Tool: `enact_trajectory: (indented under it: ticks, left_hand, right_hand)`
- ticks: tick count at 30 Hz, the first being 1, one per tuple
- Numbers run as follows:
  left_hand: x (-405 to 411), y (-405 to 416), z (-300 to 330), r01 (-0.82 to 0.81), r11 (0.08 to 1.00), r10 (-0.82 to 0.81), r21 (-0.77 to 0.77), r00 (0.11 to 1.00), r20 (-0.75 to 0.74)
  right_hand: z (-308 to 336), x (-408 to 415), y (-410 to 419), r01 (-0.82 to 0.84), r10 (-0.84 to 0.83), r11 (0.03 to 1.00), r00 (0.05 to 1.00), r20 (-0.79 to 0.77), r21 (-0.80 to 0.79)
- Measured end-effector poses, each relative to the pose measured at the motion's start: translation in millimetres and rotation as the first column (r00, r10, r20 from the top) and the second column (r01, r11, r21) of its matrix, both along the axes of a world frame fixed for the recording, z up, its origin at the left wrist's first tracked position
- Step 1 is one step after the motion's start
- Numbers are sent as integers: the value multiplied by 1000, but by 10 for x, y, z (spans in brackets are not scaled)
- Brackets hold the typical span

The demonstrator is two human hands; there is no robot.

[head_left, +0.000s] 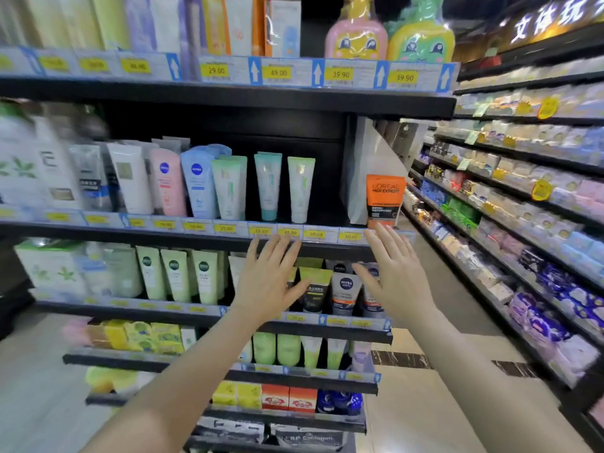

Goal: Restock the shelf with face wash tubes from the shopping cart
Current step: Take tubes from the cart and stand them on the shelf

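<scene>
Both my hands are raised, empty, in front of a black shelf unit [228, 228]. My left hand [269, 279] has its fingers spread flat below the price rail. My right hand [392, 273] is also flat with straight fingers, just under an orange face wash tube [385, 199] that stands alone at the shelf's right end. Further left on that shelf stand several upright tubes: a pale green one [300, 189], a teal one [268, 186], a blue one [197, 181] and a pink one [166, 181]. A dark grey tube [344, 289] stands on the shelf below, between my hands. The shopping cart is out of view.
A bare gap lies on the middle shelf between the pale green tube and the orange one. The top shelf carries cartoon-shaped bottles [356, 34]. An aisle with a tiled floor [425, 403] runs to the right, lined by another stocked shelf unit [523, 223].
</scene>
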State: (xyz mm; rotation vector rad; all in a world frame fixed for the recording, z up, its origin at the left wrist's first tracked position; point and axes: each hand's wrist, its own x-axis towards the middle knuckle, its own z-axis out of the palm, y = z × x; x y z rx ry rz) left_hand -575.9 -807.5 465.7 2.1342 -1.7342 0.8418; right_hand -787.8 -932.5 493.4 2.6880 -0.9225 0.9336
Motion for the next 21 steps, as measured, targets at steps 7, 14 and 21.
enact_trajectory:
  ticks: [7,14,21]
  left_hand:
    - [-191,1357,-544,-185,982,189,36,966,-176]
    - [-230,2797,-973,-389,908,419,155,858,-298]
    - [7,4426,-1404,-554,807,588,205,724,-360]
  right_hand:
    - [-626,227,817,-188,202,969,977,-71,159]
    - [-1009,641,1964,-337,395,890,906,-152,305]
    - [-1431,1129,3238,-423,569,774,792,-222,471]
